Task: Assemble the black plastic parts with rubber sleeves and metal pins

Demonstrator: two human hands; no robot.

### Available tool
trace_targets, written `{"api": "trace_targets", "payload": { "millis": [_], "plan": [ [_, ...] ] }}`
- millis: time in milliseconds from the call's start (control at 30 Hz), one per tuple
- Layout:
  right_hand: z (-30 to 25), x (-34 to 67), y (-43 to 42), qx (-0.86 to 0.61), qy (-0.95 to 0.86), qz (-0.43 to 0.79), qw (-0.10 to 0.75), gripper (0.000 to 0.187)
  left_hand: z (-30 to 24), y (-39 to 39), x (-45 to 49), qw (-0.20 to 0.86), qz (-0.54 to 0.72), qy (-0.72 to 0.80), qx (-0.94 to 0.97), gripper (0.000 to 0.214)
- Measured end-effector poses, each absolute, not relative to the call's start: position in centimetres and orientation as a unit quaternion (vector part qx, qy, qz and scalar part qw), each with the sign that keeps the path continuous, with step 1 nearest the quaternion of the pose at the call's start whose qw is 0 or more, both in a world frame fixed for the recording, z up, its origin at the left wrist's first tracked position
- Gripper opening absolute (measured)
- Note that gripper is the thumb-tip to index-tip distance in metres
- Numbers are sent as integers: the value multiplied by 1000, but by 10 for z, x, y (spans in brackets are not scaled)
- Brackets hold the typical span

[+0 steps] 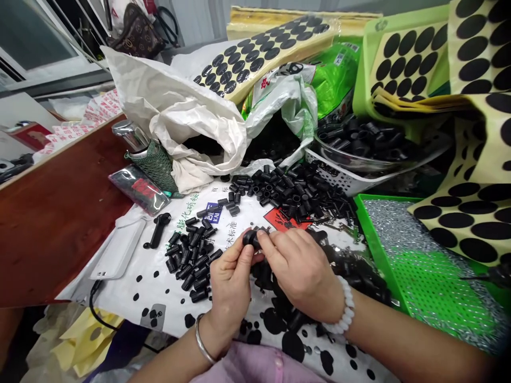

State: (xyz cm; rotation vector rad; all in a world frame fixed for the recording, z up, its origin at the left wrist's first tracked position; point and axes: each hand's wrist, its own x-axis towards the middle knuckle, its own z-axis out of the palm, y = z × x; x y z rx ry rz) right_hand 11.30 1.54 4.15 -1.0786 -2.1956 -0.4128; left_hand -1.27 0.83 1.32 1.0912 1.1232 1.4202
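In the middle of the head view, a small black rounded part (250,239) is pinched between my two hands. My left hand (232,276), with a silver bangle at its wrist, grips it between thumb and fingers. My right hand (299,268), wearing a beaded bracelet, presses fingers and thumb against the same part from the right; fingers hide some of it. Left of my hands lies a pile of short black tubes (195,250). Behind them is a larger heap of black tubes (295,186). More black parts (351,271) lie partly under my right forearm.
A green tray (399,298) of many small metal pins stands at right. Behind it hang sheets of black round stickers (475,213). A clear bowl of black elbow pieces (359,141) and an open white sack (191,117) stand behind. A white phone (120,250) lies left.
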Motion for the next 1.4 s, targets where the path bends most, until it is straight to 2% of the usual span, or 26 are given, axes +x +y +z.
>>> {"api": "trace_targets", "payload": {
  "millis": [333, 533, 833, 900, 1000, 1167, 1267, 1400],
  "plan": [
    [34, 105, 17, -474, -811, -91, 329, 28, 9, 8, -14, 421, 586, 503, 475, 25],
    [36, 101, 21, -522, -786, 64, 325, 33, 10, 10, -18, 388, 590, 511, 490, 26],
    [45, 102, 29, -527, -744, 285, 296, 31, -2, 21, -28, 405, 587, 506, 485, 28],
    [45, 102, 28, -520, -740, 304, 298, 32, -4, 21, -29, 407, 582, 502, 494, 30],
    [42, 103, 26, -525, -731, 296, 320, 22, -6, 20, -28, 381, 574, 508, 517, 29],
    [34, 101, 22, -550, -691, 293, 367, 28, -7, 18, -26, 372, 578, 507, 520, 29],
    [33, 100, 21, -543, -649, 370, 384, 24, -8, 17, -24, 371, 579, 496, 530, 28],
    [34, 97, 21, -509, -559, 530, 384, 28, -5, 17, -26, 347, 571, 476, 572, 30]
  ]
}}
